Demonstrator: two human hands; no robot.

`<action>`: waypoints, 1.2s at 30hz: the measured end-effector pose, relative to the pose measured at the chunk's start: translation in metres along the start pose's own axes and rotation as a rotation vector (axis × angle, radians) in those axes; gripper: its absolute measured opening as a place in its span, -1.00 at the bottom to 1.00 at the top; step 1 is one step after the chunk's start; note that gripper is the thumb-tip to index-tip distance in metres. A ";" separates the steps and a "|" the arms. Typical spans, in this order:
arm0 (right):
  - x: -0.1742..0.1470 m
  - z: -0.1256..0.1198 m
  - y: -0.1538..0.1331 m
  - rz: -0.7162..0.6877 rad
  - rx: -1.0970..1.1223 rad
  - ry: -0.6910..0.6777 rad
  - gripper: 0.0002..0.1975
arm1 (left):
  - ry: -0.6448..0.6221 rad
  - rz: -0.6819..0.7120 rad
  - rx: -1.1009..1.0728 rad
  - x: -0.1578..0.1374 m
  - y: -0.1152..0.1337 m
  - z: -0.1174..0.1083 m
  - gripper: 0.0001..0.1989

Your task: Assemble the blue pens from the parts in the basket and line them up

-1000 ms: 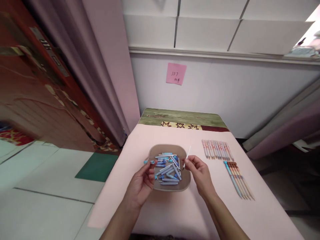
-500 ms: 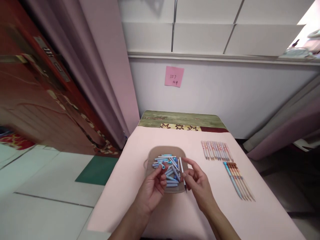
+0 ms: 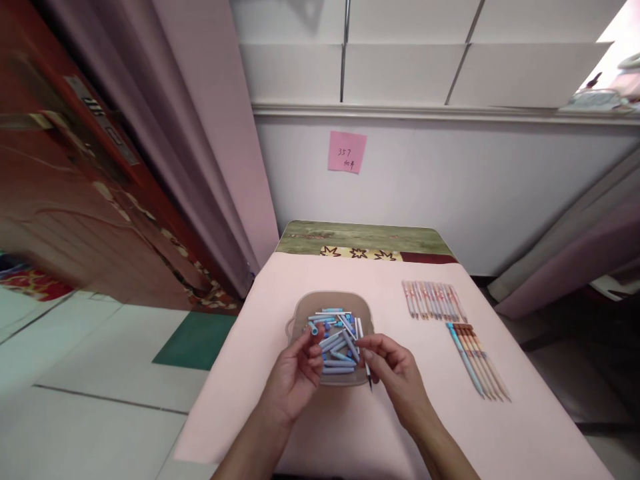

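Observation:
Over the left side of a brownish plastic bin (image 3: 303,308), my left hand (image 3: 293,380) is closed on a light blue pen barrel (image 3: 313,329), its round open end facing up. My right hand (image 3: 397,373), at the bin's right rim, pinches a thin white pen refill (image 3: 369,377) between thumb and forefinger. The refill slants with its dark tip pointing down toward me. Inside the bin lies a jumble of blue and lilac pen barrels (image 3: 339,364), blue small parts and white refills. My left fingers hide some of them.
Right of the bin, a row of clear printed pens (image 3: 434,301) lies on the pink-covered table (image 3: 240,400). Nearer me are several brown-topped pens (image 3: 480,367) beside one blue pen (image 3: 465,360). A pink note (image 3: 347,152) is stuck on the wall behind.
My left hand has moved slightly left with the pen barrel. The right hand's forefinger has lowered and curled in to the refill, which has shifted a little toward me.

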State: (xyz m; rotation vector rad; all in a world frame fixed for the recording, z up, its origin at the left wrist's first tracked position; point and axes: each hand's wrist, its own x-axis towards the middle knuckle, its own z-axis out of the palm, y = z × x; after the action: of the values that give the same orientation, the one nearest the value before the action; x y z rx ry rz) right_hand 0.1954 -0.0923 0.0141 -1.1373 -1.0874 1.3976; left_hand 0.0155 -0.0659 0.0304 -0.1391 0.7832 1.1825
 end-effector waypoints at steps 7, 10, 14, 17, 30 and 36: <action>0.010 -0.004 0.004 -0.002 0.034 0.159 -0.49 | 0.036 0.124 0.030 0.001 0.020 -0.004 -0.91; 0.010 -0.001 0.005 0.024 0.045 0.125 -0.63 | 0.044 0.125 0.044 0.000 0.021 -0.006 -0.90; 0.009 -0.001 0.006 0.011 0.021 0.112 -0.68 | 0.028 0.118 0.043 0.000 0.022 -0.010 -0.89; 0.012 -0.003 0.009 -0.040 -0.086 0.107 -0.71 | 0.011 0.128 0.045 0.001 0.024 -0.012 -0.89; 0.029 0.009 0.014 -0.159 -0.993 0.144 -0.92 | 0.007 0.133 0.077 -0.002 0.029 -0.019 -0.90; 0.032 0.005 0.016 -0.125 -0.503 0.111 -0.79 | 0.029 0.111 0.083 -0.002 0.027 -0.018 -0.92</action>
State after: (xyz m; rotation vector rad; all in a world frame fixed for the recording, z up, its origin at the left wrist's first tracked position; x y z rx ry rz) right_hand 0.1860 -0.0619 -0.0036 -1.4522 -1.4485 0.9737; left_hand -0.0163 -0.0657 0.0268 -0.0445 0.8728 1.2529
